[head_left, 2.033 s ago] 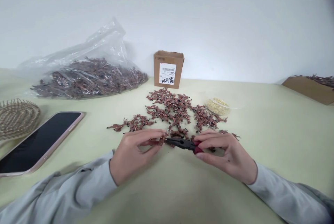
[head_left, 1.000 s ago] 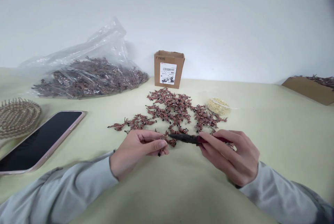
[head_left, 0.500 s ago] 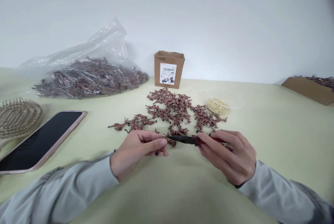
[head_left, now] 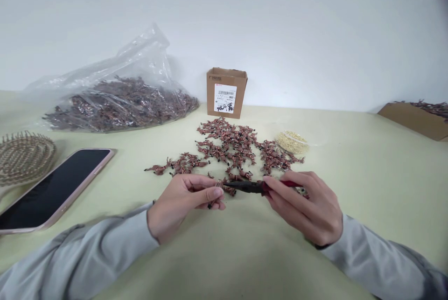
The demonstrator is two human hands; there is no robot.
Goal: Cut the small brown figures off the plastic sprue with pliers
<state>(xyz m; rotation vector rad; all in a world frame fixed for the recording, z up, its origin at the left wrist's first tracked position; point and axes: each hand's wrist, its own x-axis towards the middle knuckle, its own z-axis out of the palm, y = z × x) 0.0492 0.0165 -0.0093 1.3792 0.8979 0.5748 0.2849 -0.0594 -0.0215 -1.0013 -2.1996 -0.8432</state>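
Observation:
My left hand [head_left: 182, 204] pinches a small reddish-brown figurine [head_left: 217, 187] between thumb and fingers, low over the pale green table [head_left: 367, 174]. My right hand [head_left: 308, 211] is closed round the red handles of black-nosed pliers [head_left: 250, 187], whose tip touches the figurine in my left fingers. Just beyond both hands lies a loose spread of the same small figurines [head_left: 234, 148].
A clear plastic bag of figurines [head_left: 115, 97] lies at the back left. An open cardboard box [head_left: 226, 92] stands by the wall. A small heap of pale gold bits [head_left: 292, 142] lies right of the spread. A phone [head_left: 52, 190] and hairbrush [head_left: 23, 156] lie left; a cardboard tray [head_left: 416, 118] far right.
My right hand turned over and lifted the pliers from lying flat to a raised grip. My left hand shifted its pinch on the figurine. In the last half second almost nothing moved.

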